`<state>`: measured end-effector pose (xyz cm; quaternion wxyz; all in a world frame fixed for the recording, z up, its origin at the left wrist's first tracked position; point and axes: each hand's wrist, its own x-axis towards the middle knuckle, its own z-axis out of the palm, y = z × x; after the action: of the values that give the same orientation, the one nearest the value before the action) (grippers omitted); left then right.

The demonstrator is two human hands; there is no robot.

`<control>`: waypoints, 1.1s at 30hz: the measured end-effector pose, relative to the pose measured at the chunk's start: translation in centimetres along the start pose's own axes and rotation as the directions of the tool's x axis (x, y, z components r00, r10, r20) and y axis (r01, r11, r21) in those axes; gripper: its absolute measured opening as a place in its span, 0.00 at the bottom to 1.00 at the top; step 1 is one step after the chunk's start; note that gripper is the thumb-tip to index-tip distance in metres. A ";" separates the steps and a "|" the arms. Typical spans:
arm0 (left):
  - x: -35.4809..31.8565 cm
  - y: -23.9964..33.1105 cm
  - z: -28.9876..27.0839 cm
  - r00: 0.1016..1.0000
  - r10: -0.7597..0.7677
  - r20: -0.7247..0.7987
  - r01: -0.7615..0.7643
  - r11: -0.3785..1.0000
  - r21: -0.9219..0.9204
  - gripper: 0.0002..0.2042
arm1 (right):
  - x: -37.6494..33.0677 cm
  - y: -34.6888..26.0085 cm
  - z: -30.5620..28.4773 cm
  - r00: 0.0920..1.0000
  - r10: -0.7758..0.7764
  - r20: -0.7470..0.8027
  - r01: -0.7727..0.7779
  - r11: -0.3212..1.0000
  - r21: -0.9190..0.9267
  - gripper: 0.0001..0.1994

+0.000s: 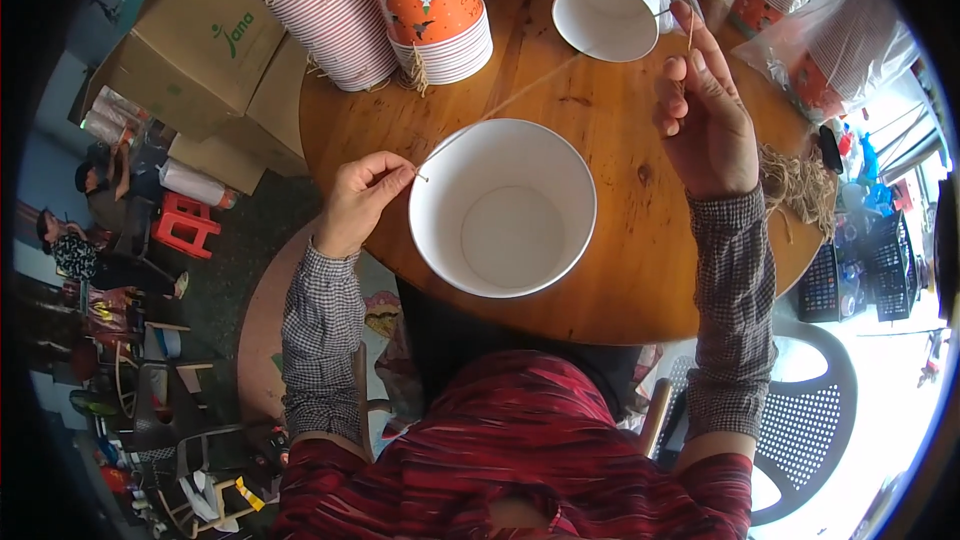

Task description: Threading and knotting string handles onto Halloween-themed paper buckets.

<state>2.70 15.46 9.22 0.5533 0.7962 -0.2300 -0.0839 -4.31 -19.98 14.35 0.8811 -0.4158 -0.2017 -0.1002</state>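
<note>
A white paper bucket (503, 205) stands before me on the round wooden table, its open mouth toward me and its inside bare. At the left side of its rim, my left hand (360, 198) is closed in a pinch on one end of a thin brown twine cord (530, 87). The cord runs slantwise above the bucket's far rim toward my right hand (712, 125). That hand is raised at the far right with fingers bent, and the cord's other end shows between thumb and fingers. Behind it, a stack of white paper buckets (605, 12) lies on its side in clear plastic.
Tall nested buckets with twine handles (310, 5) and an orange patterned stack (430, 15) stand at the far left. Bagged buckets (830, 40) fill the far right. A twine bundle (797, 185) lies at the right edge. Cardboard boxes (205, 45) and two people are at left.
</note>
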 end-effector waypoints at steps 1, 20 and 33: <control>0.0 -0.1 0.1 1.000 -0.002 -0.001 0.002 1.000 0.000 0.08 | -0.1 0.1 -0.1 1.000 -0.002 -0.003 0.002 1.000 0.023 0.22; 3.9 -4.4 0.0 0.995 0.041 -0.094 -0.043 0.999 -0.022 0.11 | -4.2 4.4 -0.1 0.983 0.175 -0.061 -0.155 0.958 0.241 0.25; 3.2 0.7 3.2 0.818 0.349 -0.458 -0.322 0.937 0.138 0.08 | -4.8 5.8 1.7 0.979 0.196 -0.052 -0.166 0.922 0.349 0.21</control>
<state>4.04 11.08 9.04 0.5770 0.7537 -0.2259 0.2189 -7.11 -14.95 9.24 0.9534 -0.2680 -0.1388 0.0004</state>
